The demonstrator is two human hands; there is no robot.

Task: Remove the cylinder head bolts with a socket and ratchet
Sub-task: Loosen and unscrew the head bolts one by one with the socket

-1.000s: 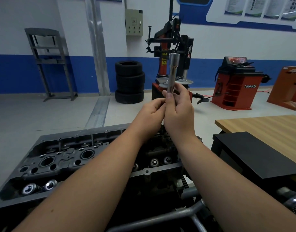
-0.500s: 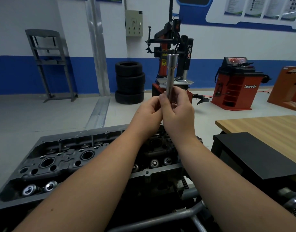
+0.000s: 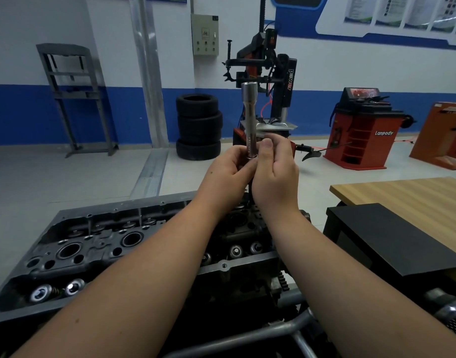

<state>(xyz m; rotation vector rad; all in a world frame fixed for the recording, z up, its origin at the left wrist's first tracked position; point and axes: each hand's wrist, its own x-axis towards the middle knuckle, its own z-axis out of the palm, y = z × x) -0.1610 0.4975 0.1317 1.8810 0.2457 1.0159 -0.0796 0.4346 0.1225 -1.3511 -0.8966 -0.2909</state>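
Above the cylinder head (image 3: 98, 244), long socket (image 3: 249, 117) upright (open end up). Left hand (image 3: 228, 174) gripping its lower end; right hand (image 3: 276, 174) pinching it just beside, hands touching.

Soft, even indoor light is filling the room, leaving the white wall (image 3: 67, 34) in the upper left bright and the lower edge of the frame dim. Small glints are showing on the socket (image 3: 249, 117) at centre. Wide-angle distortion is bowing the edges, and the forearms at the bottom are looking stretched and slightly soft.
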